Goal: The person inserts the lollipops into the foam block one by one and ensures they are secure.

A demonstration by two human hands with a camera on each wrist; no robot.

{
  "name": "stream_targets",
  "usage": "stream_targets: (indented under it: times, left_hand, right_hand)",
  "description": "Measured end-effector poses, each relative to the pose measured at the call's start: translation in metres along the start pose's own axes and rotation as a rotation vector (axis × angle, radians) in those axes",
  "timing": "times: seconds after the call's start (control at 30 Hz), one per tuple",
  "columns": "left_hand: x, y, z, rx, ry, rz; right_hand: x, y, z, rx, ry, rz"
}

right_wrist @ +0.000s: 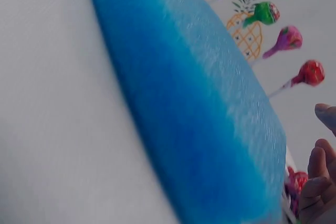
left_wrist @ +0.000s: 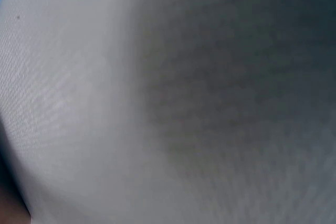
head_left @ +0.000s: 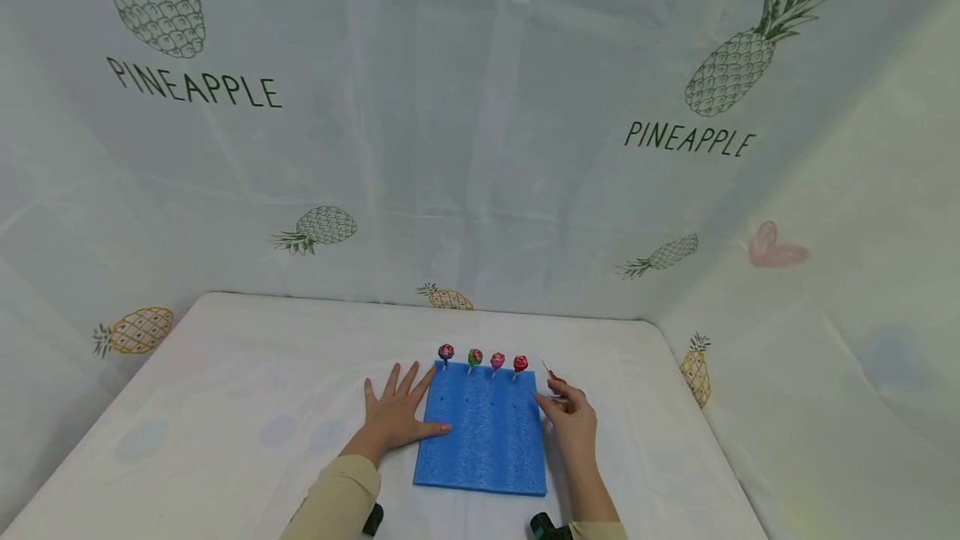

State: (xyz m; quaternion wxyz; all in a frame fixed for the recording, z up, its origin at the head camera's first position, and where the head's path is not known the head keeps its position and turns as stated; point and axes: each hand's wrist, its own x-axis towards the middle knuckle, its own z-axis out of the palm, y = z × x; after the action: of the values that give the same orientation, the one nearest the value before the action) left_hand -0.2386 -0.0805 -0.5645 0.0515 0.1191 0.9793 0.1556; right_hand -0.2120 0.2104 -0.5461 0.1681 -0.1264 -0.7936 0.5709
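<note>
A blue foam board (head_left: 483, 440) lies on the table, with a row of wrapped lollipops upright along its far edge: a dark blue one (head_left: 446, 352), a green one (head_left: 476, 356), a pink one (head_left: 497, 360) and a red one (head_left: 521, 363). My left hand (head_left: 395, 415) rests flat at the board's left side, fingers spread, thumb across its top. Beside the right edge is my right hand (head_left: 573, 423), fingers bent, thumb and fingertips apart. Just past those fingers lie more red-wrapped lollipops (right_wrist: 298, 183), partly hidden by the hand and board.
A white cloth covers the table (head_left: 262, 373), and a pineapple-printed curtain (head_left: 480, 148) rises behind and at the sides. Small holes dot the board in front of the lollipops. The left wrist view shows mostly blurred white cloth (left_wrist: 79, 103).
</note>
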Motion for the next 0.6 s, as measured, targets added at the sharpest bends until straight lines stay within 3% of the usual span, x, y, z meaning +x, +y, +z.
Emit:
stream_targets:
  times: [0.6]
  left_hand:
    - [0.004, -0.006, 0.01, -0.026, 0.049, 0.021]
  right_hand:
    - [-0.006, 0.017, -0.028, -0.088, 0.04, 0.113]
